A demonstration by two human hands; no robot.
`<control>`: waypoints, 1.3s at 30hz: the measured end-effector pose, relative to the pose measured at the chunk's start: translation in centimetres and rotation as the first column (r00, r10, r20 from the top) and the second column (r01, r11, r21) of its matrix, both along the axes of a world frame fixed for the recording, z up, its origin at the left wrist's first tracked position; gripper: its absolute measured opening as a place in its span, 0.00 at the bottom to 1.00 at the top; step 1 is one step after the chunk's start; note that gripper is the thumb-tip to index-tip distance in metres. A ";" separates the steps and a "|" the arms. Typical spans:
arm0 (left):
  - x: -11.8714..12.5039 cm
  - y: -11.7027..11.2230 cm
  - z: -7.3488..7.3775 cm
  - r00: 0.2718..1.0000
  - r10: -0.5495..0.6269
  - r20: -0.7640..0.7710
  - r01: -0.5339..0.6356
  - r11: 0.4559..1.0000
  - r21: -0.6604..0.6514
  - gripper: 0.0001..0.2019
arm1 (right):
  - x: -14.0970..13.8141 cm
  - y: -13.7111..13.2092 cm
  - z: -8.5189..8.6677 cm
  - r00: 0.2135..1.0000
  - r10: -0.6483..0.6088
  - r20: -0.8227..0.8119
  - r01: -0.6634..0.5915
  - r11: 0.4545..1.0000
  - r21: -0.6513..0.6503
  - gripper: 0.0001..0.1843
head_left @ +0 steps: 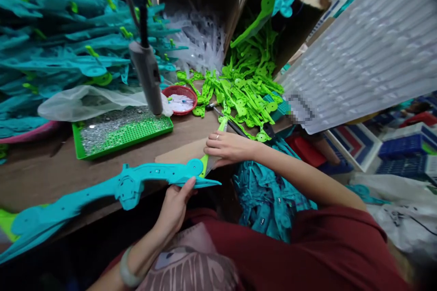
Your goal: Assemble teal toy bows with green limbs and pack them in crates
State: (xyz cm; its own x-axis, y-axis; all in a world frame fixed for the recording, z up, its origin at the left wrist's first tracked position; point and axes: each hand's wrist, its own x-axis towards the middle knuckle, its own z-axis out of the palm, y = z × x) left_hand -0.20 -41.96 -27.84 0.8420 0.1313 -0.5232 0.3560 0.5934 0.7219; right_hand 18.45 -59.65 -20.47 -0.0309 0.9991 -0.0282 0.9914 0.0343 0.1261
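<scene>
A long, curved teal plastic piece, shaped like a toy bow, reaches from the lower left to the middle of the view. My left hand is closed on its right end, thumb on top and fingers underneath. At that end a flat lime-green arm sticks out beside a round teal joint. Over this green arm my right hand is closed, with a ring on one finger; its tip shows beyond the fingers. Another lime-green part shows at the bow's far left end.
An electric screwdriver hangs above a green tray of small screws. Behind lie a red basket, a heap of lime-green parts and stacked teal pieces. More teal parts sit below my right arm.
</scene>
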 end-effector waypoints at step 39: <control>4.0 4.2 -5.0 0.522 -0.764 0.380 -0.564 0.025 0.825 0.21 | -4.6 -5.2 -4.6 0.058 -0.485 -0.872 0.979 0.201 -0.047 0.33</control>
State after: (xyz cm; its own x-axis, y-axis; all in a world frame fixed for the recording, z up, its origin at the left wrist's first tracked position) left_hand 3.79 -37.80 -32.82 0.7000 -0.3019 0.6471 -0.6108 -0.7227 0.3236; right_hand 13.81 -64.83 -25.07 0.9703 0.2395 -0.0336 0.1156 -0.5816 -0.8052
